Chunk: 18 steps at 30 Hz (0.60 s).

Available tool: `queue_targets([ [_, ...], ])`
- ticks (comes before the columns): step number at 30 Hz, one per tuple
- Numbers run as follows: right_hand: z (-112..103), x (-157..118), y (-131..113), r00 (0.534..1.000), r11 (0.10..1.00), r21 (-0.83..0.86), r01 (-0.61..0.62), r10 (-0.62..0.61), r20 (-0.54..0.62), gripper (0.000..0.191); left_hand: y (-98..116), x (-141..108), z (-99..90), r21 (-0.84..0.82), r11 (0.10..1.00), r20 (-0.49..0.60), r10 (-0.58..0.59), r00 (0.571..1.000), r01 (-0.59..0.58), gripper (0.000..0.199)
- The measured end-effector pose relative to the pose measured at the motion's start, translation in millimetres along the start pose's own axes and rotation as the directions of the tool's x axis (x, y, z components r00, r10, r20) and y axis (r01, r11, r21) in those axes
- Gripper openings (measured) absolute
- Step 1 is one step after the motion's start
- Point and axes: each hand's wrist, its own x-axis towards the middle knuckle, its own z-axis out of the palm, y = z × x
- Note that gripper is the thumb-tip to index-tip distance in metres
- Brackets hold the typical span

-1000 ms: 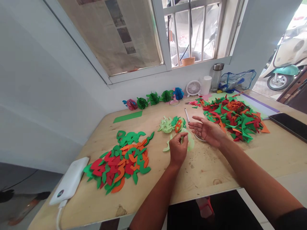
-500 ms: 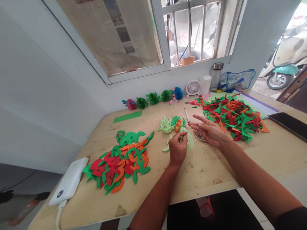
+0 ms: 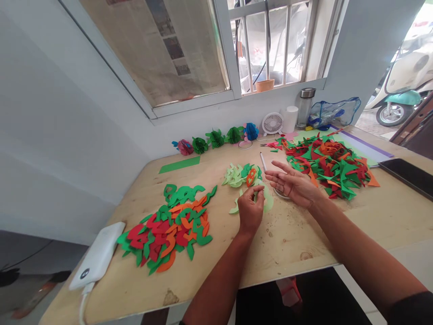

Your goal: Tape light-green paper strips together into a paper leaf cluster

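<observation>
My left hand (image 3: 252, 210) is closed in a pinch low over the table. Whatever its fingertips hold, if anything, is too small to make out. Just behind them lies a pale green paper piece (image 3: 268, 199), partly hidden. To the right, my right hand (image 3: 293, 185) is open, palm turned sideways and fingers stretched toward the left hand. A white pen (image 3: 263, 161) lies beyond its fingertips. Beyond my left hand sit pale green paper cutouts (image 3: 233, 176), with an orange paper cutout (image 3: 251, 177) beside them. A round-edged item under the right palm is mostly covered.
Curved paper cutouts (image 3: 176, 221) are heaped at left, near a white power bank (image 3: 98, 257). Paper scraps (image 3: 331, 162) pile up at right beside a dark phone (image 3: 409, 176). Paper turtles (image 3: 215, 138), a small fan (image 3: 272, 123) and a glass bottle (image 3: 305, 110) line the wall.
My right hand's fingers have shifted very slightly up and left. The left hand stays almost still, and the things on the table have not moved.
</observation>
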Motion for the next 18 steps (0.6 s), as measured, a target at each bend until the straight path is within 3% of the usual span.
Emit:
queue_targets([
  [3, -1.1, -0.2, 0.9, 1.0, 1.0, -0.011, 0.0, 0.0, 0.031, 0.056, -1.8, 0.1, 0.2, -0.026, 0.999, -0.005, -0.025, 1.0, 0.025, 0.019],
  [9, -4.0, 1.9, 0.9, 0.999, 0.999, 0.005, -0.041, 0.04, 0.012, 0.057, -2.3, 0.3, 0.4, -0.04, 0.999, -0.008, -0.007, 1.0, 0.006, 0.018],
  [18, -4.3, 1.5, 0.1, 0.999, 0.999, -0.022, -0.045, 0.044, -0.032, 0.04, 0.7, 0.2, 1.0, 0.033, 0.999, 0.005, 0.019, 1.0, -0.019, 0.02],
])
